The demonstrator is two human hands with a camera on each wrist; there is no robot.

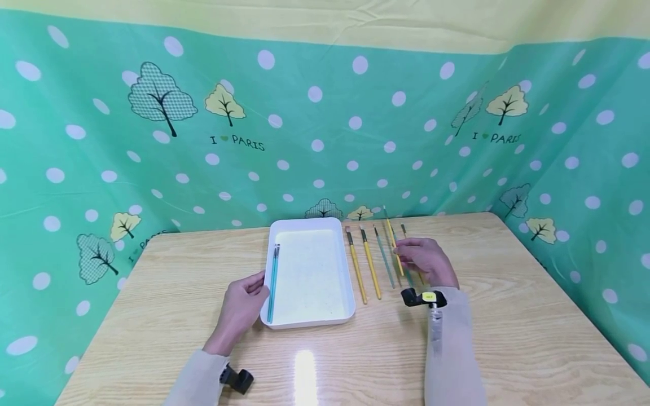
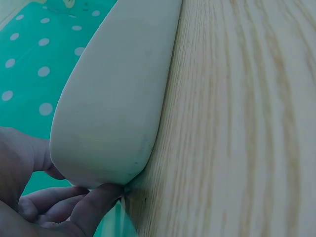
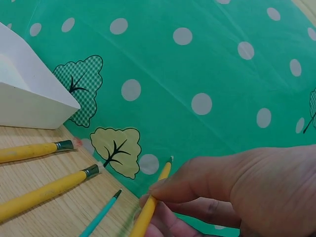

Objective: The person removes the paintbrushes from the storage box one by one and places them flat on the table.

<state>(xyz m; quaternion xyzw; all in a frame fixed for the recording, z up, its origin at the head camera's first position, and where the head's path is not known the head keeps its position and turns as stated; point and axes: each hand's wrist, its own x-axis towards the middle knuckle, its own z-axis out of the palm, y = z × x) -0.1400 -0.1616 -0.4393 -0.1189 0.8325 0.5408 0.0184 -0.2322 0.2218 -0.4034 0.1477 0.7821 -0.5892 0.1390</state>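
My left hand (image 1: 240,307) grips the left side of a white tray (image 1: 310,282), thumb near the rim and fingers against the outer wall, as the left wrist view shows. Two teal paintbrushes (image 1: 273,285) lie side by side along that wall inside the tray. Right of the tray, my right hand (image 1: 426,262) pinches a yellow paintbrush (image 3: 166,172) between thumb and fingers, tip pointing away and raised off the table. Two thicker yellow paintbrushes (image 1: 357,270) and a teal paintbrush (image 1: 384,259) lie on the table left of this hand. It partly hides more brushes beneath.
The wooden table (image 1: 518,321) runs up to a green dotted curtain (image 1: 315,124) at the back and sides. Black camera mounts (image 1: 236,379) sit on both wrists. A bright light reflection shows on the wood in front of the tray.
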